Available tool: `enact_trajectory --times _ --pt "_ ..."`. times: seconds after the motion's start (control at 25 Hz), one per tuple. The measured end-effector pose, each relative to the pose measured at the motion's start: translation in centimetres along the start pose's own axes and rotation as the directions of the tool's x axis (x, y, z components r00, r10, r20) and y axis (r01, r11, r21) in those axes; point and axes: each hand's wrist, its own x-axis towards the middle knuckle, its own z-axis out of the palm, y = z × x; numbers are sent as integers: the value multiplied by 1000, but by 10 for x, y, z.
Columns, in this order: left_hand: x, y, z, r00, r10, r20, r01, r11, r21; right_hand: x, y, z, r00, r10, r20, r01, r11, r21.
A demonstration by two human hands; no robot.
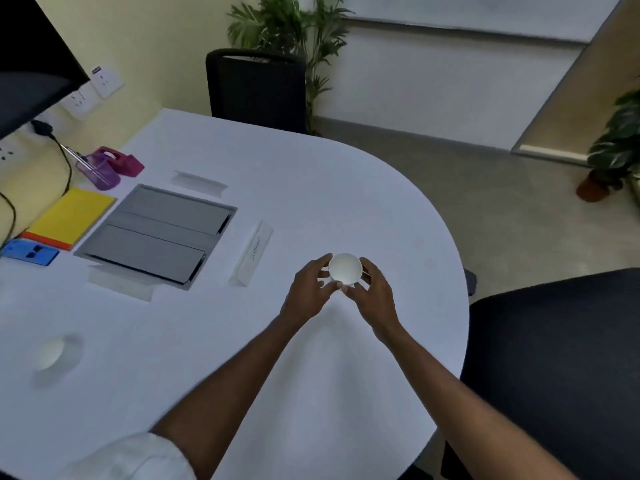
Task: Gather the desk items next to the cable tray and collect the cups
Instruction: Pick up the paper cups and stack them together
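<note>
Both hands meet around a small white cup [345,268] toward the right side of the round white worktop [311,188]. The left hand [306,292] curls against the cup's left wall and the right hand [372,292] against its right wall, fingertips touching near its base, so the cup is grasped between the two. Whether it stands on the worktop or is lifted just clear of it is hard to tell.

The cup looks like thin paper or plastic: very light, easy to crush and quick to tip. It is best held low on the wall with a soft pinch, or by the rim, which is the stiffest part. It appears empty, so spilling seems no worry.

A second cup [50,353], blurred, sits well apart near the left edge of the worktop and looks untouched. It would likely nest into the first.

By the grey cable tray [157,233] lie a yellow pad [72,214], a blue item [29,252], a purple pen holder [98,171] and a dark red tape dispenser [126,162], so that part of the job looks largely done.
</note>
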Motion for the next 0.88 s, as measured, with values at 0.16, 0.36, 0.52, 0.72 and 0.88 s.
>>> enact_trajectory --times 0.16,0.36,0.52,0.72,0.88 --pt "34 -14 19 997 -73 -8 73 997 39 49 24 -5 995 80 53 -79 997 -14" --pt "65 -41 29 987 -157 26 153 984 94 87 52 4 984 153 90 -148 987 -63" --pt "82 -59 31 983 -182 30 175 974 146 108 65 11 974 196 114 -186 978 -94" --pt "92 -67 30 982 -186 33 177 968 176 115 71 15 968 191 163 -176 979 -98" --pt "95 -71 41 974 -223 43 212 961 178 119 86 9 968 187 168 -166 978 -127"
